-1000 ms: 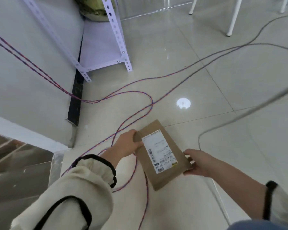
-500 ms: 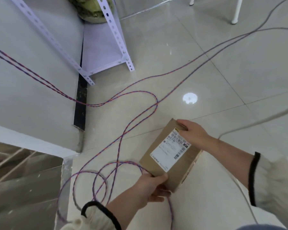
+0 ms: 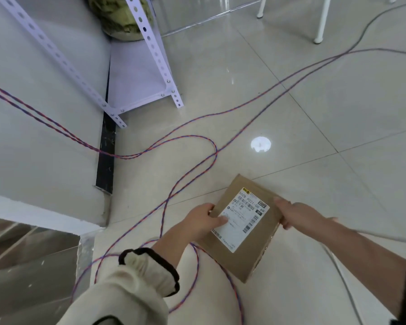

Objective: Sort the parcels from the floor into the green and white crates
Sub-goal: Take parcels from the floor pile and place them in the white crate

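We've moved left hand (image 3: 197,222) to left edge of the parcel (image 3: 244,226) & right hand (image 3: 295,213) to its right, fingers (image 3: 281,204) clamped on it; cable (image 3: 217,152) looped under parcel cd trip us.

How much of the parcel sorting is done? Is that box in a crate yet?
Done: one brown parcel looks picked up off the floor. In hand: the left hand and the right hand grip its sides, label up. Left: it is not in a crate yet, and no crate is in view. No other parcels show here, so how many remain is unclear.
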`<control>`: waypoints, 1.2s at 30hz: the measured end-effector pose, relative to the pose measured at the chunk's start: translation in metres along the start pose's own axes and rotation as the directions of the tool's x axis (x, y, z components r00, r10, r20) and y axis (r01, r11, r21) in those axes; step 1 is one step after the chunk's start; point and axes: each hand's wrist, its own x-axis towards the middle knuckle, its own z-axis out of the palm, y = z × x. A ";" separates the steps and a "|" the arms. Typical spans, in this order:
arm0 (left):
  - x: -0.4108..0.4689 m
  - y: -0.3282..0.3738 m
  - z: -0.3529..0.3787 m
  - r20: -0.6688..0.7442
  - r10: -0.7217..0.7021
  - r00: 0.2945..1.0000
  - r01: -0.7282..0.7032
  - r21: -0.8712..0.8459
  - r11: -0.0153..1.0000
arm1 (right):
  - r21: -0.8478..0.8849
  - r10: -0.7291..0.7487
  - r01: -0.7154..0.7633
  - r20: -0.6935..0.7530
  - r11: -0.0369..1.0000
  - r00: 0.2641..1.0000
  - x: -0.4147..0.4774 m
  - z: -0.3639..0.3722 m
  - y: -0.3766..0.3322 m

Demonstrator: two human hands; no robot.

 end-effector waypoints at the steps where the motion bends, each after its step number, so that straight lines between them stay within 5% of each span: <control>1: 0.001 -0.001 0.003 -0.010 -0.011 1.000 0.011 -0.036 0.999 | 0.017 -0.015 0.015 0.004 1.000 1.000 -0.001 0.000 -0.003; 7: -0.013 -0.012 0.036 -0.174 -0.155 0.972 0.052 -0.487 0.872 | 0.214 -0.322 0.289 0.141 0.933 0.936 -0.004 0.004 -0.030; 9: -0.013 -0.015 0.042 -0.253 -0.174 0.952 0.016 -0.525 0.851 | 0.290 -0.365 0.307 0.170 0.906 0.916 -0.005 0.007 -0.042; 15: -0.023 -0.017 0.030 -0.313 -0.039 0.949 -0.142 -0.534 0.834 | 0.092 -0.398 0.394 0.023 0.914 0.917 -0.006 0.016 -0.059; 19: -0.049 0.009 -0.010 -0.416 0.087 0.905 -0.295 -0.470 0.832 | 0.403 -0.555 0.562 -0.148 0.722 0.818 -0.038 -0.007 -0.089; 26: -0.165 0.116 -0.116 -0.457 0.201 0.867 -0.382 -0.349 0.856 | 0.613 -0.464 0.516 -0.259 0.598 0.847 -0.163 -0.115 -0.159; 36: -0.453 0.356 -0.283 -0.485 0.371 0.792 -0.596 -0.482 0.642 | 0.679 -0.623 0.601 -0.265 0.422 0.736 -0.490 -0.394 -0.241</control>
